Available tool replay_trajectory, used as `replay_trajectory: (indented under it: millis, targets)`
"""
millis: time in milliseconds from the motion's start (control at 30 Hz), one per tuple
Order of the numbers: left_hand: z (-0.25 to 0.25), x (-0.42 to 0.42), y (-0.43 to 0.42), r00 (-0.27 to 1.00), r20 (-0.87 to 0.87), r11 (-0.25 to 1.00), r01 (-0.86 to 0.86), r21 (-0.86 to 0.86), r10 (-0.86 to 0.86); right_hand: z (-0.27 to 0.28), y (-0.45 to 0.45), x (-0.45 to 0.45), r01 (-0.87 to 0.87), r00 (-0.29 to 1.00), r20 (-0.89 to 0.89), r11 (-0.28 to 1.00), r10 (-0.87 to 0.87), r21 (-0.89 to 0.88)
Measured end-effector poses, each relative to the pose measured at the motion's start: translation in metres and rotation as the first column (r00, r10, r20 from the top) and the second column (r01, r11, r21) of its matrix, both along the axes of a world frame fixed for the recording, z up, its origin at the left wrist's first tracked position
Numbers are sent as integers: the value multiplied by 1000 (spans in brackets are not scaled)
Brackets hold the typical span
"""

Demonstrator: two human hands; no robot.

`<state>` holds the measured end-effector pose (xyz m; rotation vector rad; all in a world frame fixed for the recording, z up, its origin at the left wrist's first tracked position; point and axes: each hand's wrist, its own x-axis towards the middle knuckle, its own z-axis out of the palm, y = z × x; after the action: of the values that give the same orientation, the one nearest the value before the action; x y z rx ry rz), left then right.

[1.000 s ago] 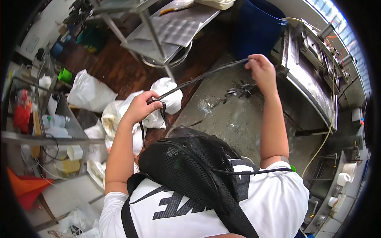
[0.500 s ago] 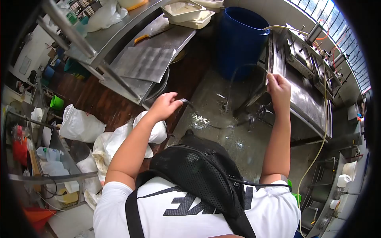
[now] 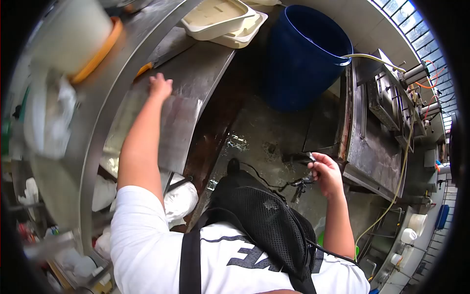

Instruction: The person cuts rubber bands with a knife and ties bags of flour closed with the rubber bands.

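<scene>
Reaching over the grey metal shelf [image 3: 198, 73], my left hand [image 3: 160, 87] is empty, its fingers loosely spread just beside the orange-handled, grey-bladed knife [image 3: 143, 71]; from this remote seat I cannot tell whether they touch it. My right hand [image 3: 325, 172] pinches a small pale-grey piece [image 3: 312, 156] between thumb and fingertips, above the wet grey floor [image 3: 254, 142]; whether it joins the thin, dark strips [image 3: 301, 183] just beside that hand, I cannot tell. I judge the work partway: 1 piece is gripped, while the knife lies ungrasped and the strips look tangled. Farther out, 2 cream rectangular plastic trays [image 3: 220, 32] sit stacked at the shelf's far end, near a tall, round blue plastic barrel [image 3: 298, 73].
</scene>
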<state>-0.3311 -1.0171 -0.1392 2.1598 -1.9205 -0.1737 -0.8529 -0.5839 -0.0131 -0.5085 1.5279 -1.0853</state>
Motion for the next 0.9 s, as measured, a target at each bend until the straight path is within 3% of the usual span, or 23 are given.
replay_trajectory:
  millis: [67,100,133,167,200,267,300,367,500,567,600,667,733,767,800,833,867,900]
  targets:
    - [-1,20,-47,986,132,994,-106,18,103,-6,-29,0,-3,1000,8,1000,3,12]
    - [-22,40,-77,967,231,993,-93,-66,106,-11,-42,0,9,1000,1,1000,-9,28]
    - [12,25,-74,965,219,985,-161,63,143,-11,-54,1,28,1000,0,999,-29,44]
    - [-24,59,-115,981,153,987,-137,82,123,-8,-68,4,33,999,-12,999,-33,40]
    - [-29,63,-128,961,229,974,-186,133,153,-6,-79,5,38,999,-29,999,-37,34]
    - [-30,75,-146,962,224,963,-200,179,158,-10,-98,4,56,997,-50,997,-54,45]
    - [-5,58,-133,950,228,936,-264,234,212,-13,-106,2,57,996,-68,997,-54,47]
    - [-25,75,-139,927,310,912,-300,278,211,-17,-121,-4,41,993,-109,998,-37,40]
    - [0,69,-105,924,371,921,-225,319,98,-20,-147,-22,26,993,-115,996,-36,-85]
    - [-21,92,-103,933,338,901,-41,431,-120,-7,-162,-30,53,992,-103,987,-69,-149]
    - [-8,85,-80,953,251,956,96,276,-168,-2,-167,-36,45,990,-127,985,-66,-166]
    - [1,88,-48,990,116,984,61,170,-81,7,-175,-50,7,981,-187,983,-43,-186]
    - [107,-6,44,955,-116,879,-198,434,272,15,-186,-63,-28,969,-247,979,-22,-199]
    - [116,-20,84,938,-172,878,-201,434,300,16,-189,-71,-42,977,-215,968,-13,-247]
    - [123,-27,118,917,-228,881,-207,426,326,19,-192,-77,-57,980,-197,963,3,-264]
    - [82,-4,154,997,-63,999,-30,45,33,23,-194,-83,-72,984,-180,957,21,-281]
    - [87,-31,196,987,-148,998,-64,16,66,24,-196,-91,-81,985,-171,953,31,-293]
    - [88,-66,239,985,-172,989,-19,-147,-7,24,-199,-98,-113,991,-108,946,84,-304]
